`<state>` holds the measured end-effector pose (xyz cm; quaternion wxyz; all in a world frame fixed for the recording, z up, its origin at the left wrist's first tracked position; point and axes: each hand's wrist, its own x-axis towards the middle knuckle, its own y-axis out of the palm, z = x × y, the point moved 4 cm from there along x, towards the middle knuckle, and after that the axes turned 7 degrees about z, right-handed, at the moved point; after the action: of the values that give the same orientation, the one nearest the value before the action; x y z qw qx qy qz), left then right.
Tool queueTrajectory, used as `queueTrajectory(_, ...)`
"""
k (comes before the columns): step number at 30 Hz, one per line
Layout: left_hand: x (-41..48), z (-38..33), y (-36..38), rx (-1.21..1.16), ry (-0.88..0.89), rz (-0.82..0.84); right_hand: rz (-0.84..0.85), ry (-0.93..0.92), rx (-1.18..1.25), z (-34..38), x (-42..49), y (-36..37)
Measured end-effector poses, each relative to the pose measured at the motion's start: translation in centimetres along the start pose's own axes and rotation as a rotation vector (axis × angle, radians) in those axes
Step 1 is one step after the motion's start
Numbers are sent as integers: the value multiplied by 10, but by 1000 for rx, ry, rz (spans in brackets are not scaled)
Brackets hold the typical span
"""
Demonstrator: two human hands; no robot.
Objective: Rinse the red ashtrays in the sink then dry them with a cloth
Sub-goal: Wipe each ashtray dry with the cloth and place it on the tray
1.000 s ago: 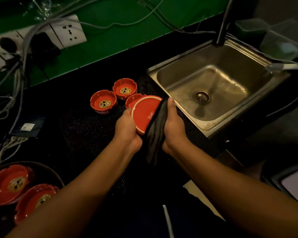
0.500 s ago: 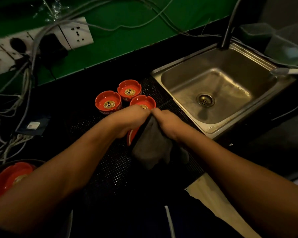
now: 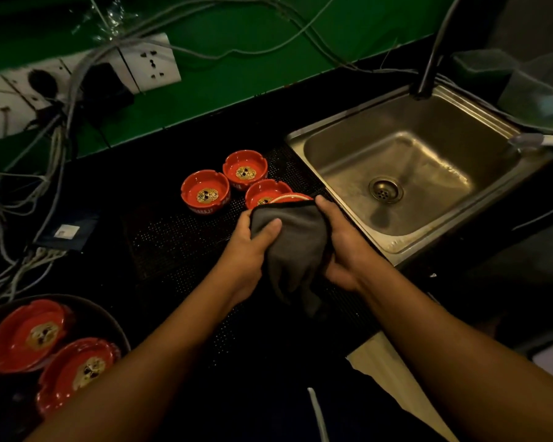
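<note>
A red ashtray (image 3: 292, 197) is wrapped in a dark grey cloth (image 3: 296, 247); only its upper rim shows. My left hand (image 3: 253, 247) grips the cloth-covered ashtray from the left, thumb pressed on the cloth. My right hand (image 3: 344, 247) holds it from the right, fingers behind the cloth. Three more red ashtrays stand upright on the black mat: one (image 3: 205, 192), one (image 3: 245, 169) and one (image 3: 264, 193) just behind my hands. The steel sink (image 3: 332, 135) lies to the right, with no ashtray in it.
A dark bowl (image 3: 109, 320) at lower left holds two red ashtrays (image 3: 29, 334) (image 3: 79, 370). Sockets (image 3: 150, 63) and tangled cables (image 3: 45, 173) run along the green wall at left. A black tap (image 3: 431, 55) rises behind the sink. Plastic containers (image 3: 530, 90) sit at far right.
One second ago the ashtray's underside faced me with the cloth at its right. The cloth now covers the whole ashtray and both hands hold it through the cloth.
</note>
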<state>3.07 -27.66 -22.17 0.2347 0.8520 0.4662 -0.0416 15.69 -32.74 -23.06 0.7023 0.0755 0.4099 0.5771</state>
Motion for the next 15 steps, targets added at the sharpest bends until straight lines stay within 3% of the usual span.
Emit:
queueTrajectory(3, 5, -11, -6, -28, -33, 88, 124, 77, -160, 6, -7, 1)
queueTrajectory(8, 8, -21, -10, 91, -115, 204, -5, -52, -601, 21, -3, 6)
queueTrajectory(10, 11, -28, -12, 144, -147, 252, 58, -32, -562, 17, -4, 7)
queueTrajectory(13, 14, -39, -7, 261, -197, 364, 184, 145, -232, 6, -12, 11)
queueTrajectory(15, 16, -43, -1, 352, -195, 389, 217, 145, -61, 1, -15, 16)
